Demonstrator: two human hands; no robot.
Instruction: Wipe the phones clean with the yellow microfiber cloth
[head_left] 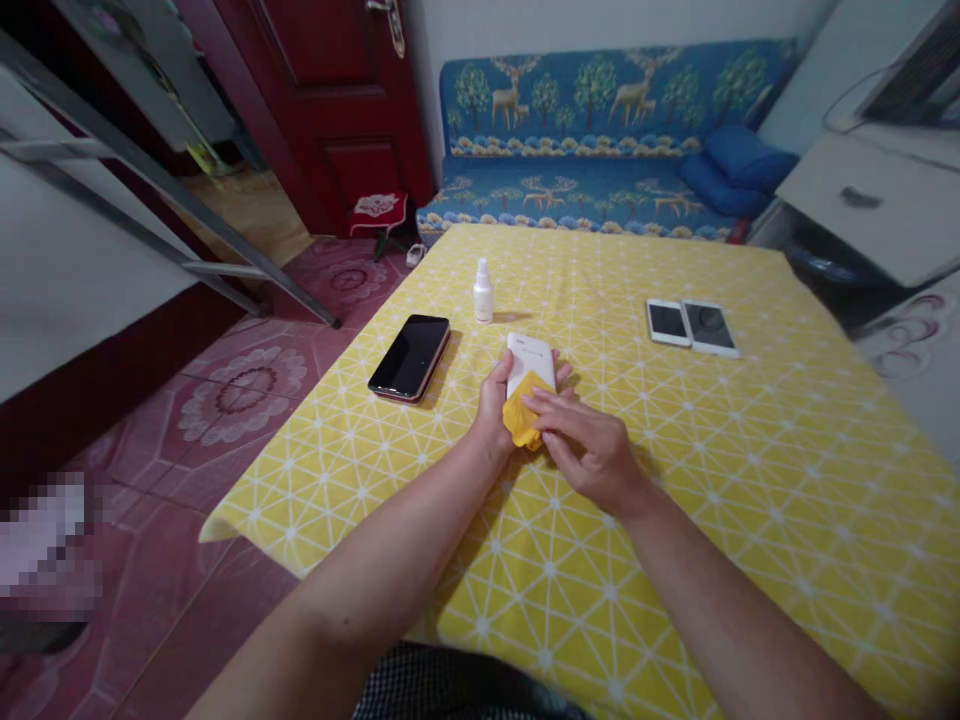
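Note:
My left hand (495, 398) is closed around a white phone (531, 358), its thumb on the near-left edge and fingertips showing past the right edge. The phone's plain back, with a small camera mark near the top, faces up. A yellow cloth (525, 412) lies over the lower part of that back. Pressing on the cloth from the right, my right hand (589, 440) has its fingers on top and its thumb at the cloth's edge. Beyond the phone stands a small white spray bottle (484, 293). To the left lies a black-screened phone (411, 357), which looks stacked on another.
Two white phones, a smaller one (667, 322) and a larger one (710, 328), lie side by side at the right. The yellow patterned tablecloth (675, 560) covers the table. Behind it are a blue sofa (555, 180) and a red stool (379, 212); a metal ladder (187, 215) leans at left.

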